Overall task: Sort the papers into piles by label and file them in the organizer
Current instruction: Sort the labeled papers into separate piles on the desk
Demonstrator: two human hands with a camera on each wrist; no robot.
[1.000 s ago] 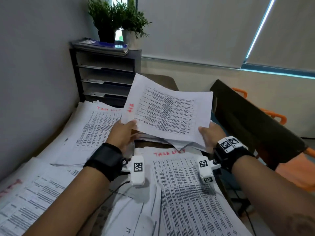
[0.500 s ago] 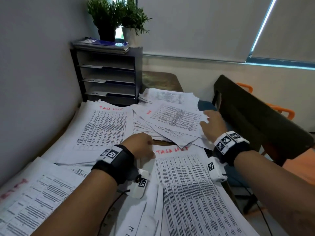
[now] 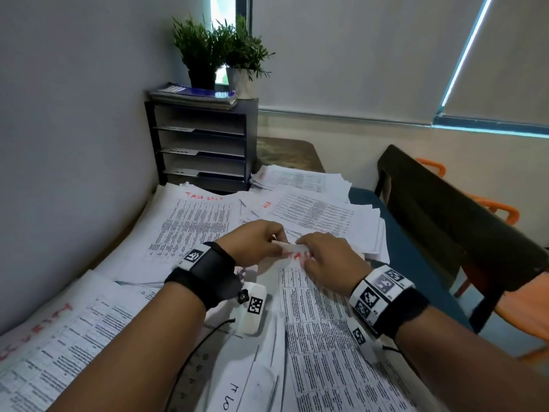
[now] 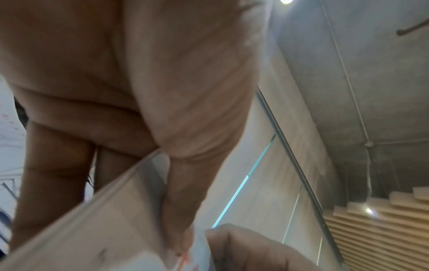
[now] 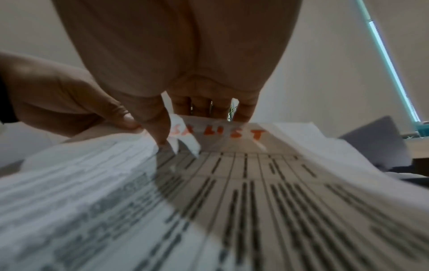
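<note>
Against the grey wall at the far left corner of your tabletop [image 3: 285, 150] stands the dark slotted paper organizer [image 3: 202, 144], with a flat stack of booklets [image 3: 193, 95] and two potted green plants [image 3: 219, 55] on top, and a dark chair back [image 3: 445, 209] close on your right. Overlapping piles of white printed sheets [image 3: 190, 227] with red handwritten labels cover the surface between you and the organizer, a loose fanned heap [image 3: 315, 209] lying just beyond your hands. Your left hand [image 3: 252, 242] and right hand [image 3: 326, 260] both pinch the curled top edge of the nearest printed sheet marked in red [image 3: 315, 316], each grip closed on that paper, which lies on the pile in front of you.
</note>
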